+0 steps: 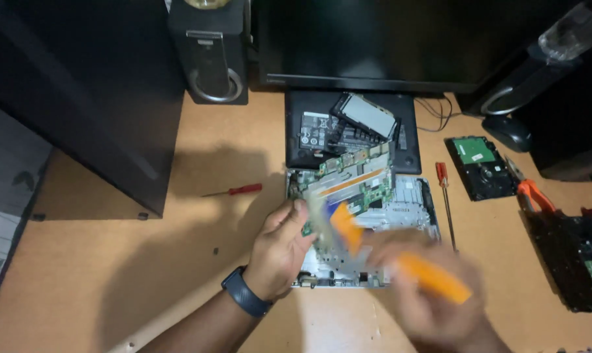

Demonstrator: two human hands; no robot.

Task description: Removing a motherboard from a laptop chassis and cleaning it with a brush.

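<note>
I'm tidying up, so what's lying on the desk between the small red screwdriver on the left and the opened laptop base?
Head view: only bare desk between the small red screwdriver and the opened laptop base.

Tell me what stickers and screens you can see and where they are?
Monitor: back of the desk, wide black rectangle, screen dark.
Battery label: on the black battery behind the opened laptop, white and black patch with small symbols.
Hard drive: right side, black box with a green board patch.
</note>
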